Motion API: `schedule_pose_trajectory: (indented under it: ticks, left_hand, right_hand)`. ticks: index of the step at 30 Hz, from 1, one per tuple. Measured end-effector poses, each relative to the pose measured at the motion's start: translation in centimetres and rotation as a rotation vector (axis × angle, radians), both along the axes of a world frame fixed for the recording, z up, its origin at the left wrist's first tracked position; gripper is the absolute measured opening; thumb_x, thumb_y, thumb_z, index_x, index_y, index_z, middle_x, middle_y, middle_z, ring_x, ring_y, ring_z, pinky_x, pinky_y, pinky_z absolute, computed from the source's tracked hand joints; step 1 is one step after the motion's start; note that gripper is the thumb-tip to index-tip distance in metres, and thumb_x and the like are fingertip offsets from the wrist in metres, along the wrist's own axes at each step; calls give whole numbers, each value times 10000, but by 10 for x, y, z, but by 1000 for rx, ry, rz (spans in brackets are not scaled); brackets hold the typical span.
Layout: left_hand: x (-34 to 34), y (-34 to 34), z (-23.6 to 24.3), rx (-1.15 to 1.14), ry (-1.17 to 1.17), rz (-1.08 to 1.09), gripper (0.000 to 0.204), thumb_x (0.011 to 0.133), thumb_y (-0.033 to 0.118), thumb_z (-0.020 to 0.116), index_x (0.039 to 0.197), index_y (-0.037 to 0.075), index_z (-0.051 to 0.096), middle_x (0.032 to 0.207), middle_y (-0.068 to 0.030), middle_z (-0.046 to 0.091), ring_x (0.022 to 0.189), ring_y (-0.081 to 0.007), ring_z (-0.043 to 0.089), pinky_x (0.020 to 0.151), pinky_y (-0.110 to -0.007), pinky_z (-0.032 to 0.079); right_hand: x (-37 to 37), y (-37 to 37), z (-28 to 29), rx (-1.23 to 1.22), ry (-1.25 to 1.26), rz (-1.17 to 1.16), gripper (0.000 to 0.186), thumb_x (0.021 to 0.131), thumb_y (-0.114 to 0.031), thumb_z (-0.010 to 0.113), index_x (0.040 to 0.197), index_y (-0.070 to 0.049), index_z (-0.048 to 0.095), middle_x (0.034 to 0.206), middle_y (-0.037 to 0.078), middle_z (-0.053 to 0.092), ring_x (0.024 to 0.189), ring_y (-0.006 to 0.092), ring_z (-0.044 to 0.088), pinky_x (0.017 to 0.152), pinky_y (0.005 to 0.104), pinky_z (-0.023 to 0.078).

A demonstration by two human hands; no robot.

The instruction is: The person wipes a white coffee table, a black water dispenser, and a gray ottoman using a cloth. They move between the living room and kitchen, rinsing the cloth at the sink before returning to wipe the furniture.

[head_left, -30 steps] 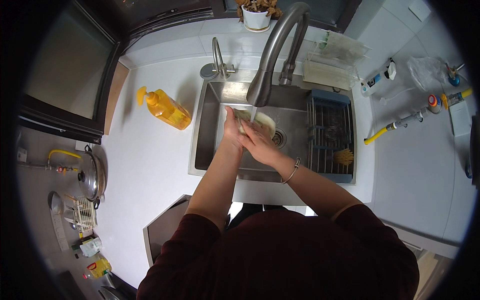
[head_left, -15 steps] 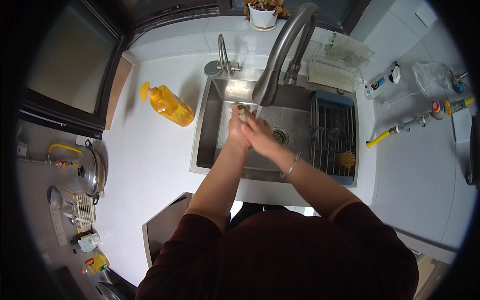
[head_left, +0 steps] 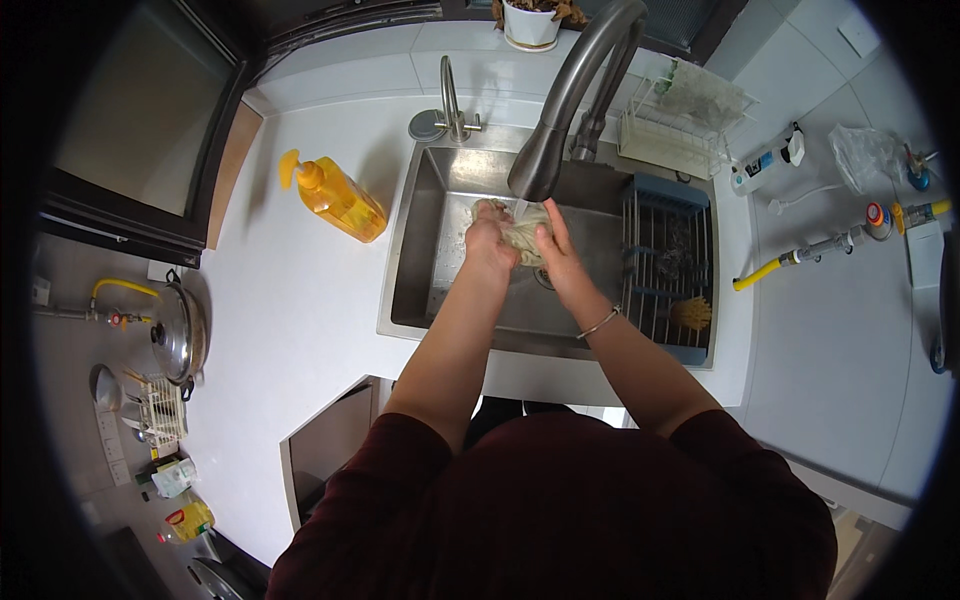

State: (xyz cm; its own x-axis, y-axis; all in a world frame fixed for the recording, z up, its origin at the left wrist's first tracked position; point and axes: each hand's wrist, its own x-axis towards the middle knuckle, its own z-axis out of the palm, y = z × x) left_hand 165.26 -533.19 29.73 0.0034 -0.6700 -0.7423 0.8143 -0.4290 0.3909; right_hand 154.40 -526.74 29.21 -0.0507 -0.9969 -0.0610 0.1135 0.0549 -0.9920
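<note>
Whitish cloth (head_left: 525, 238) x1 in L hand (head_left: 487, 243) grip, R hand (head_left: 564, 258) grip wide, 1 tap (head_left: 543, 158) abv.

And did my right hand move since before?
Yes, your right hand moved to the right, judged against the large faucet.

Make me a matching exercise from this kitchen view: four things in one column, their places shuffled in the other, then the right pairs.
Things:
1. Pale crumpled cloth
2. Orange-yellow plastic pump bottle
3. Metal wire rack with blue-grey ends
4. White plant pot

Places:
A. Right side of the rectangular stainless-steel sink
B. Pale ledge behind the sink
C. Between the left hand and right hand
D. White counter, left of the sink

Pairs: 1-C, 2-D, 3-A, 4-B.
</note>
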Motion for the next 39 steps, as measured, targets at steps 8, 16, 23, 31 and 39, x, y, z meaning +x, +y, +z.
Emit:
schedule_pose_trajectory:
  ticks: [8,16,23,31,39]
  left_hand:
    - [8,7,-15,-131,212,-94,325,994,332,413,1067,44,546,963,-150,616,891,-294,621,755,-481,534]
    - [-1,14,11,-122,169,-130,467,977,457,400,1088,26,542,1054,-134,613,917,-286,608,809,-440,519]
    - [11,15,22,-244,-337,-383,174,946,213,557,1070,96,524,977,-70,609,909,-247,605,753,-442,527]
    - [71,16,-36,51,-242,-172,437,930,350,545,1241,64,436,1119,-154,560,1071,-350,550,932,-572,429]
    - [-1,40,-19,-397,299,-88,584,962,534,338,1301,66,419,1231,-163,522,1132,-357,515,954,-552,421]
  right_hand:
    - [5,12,47,-369,824,193,311,834,-142,621,1139,-129,559,1102,131,531,909,359,579,767,431,487]
    - [18,-33,58,-185,1105,209,353,863,-407,513,988,-102,638,838,162,664,770,362,641,666,458,506]
    - [-30,-83,-11,161,683,43,498,883,-452,495,1004,12,629,945,225,645,852,328,639,699,431,501]
    - [-38,-39,13,393,-371,16,342,878,-287,661,1081,-20,592,932,44,625,763,138,617,642,275,511]
    - [34,11,33,-409,905,445,549,894,-421,557,1316,-78,480,1530,182,180,1400,400,156,1089,545,173]
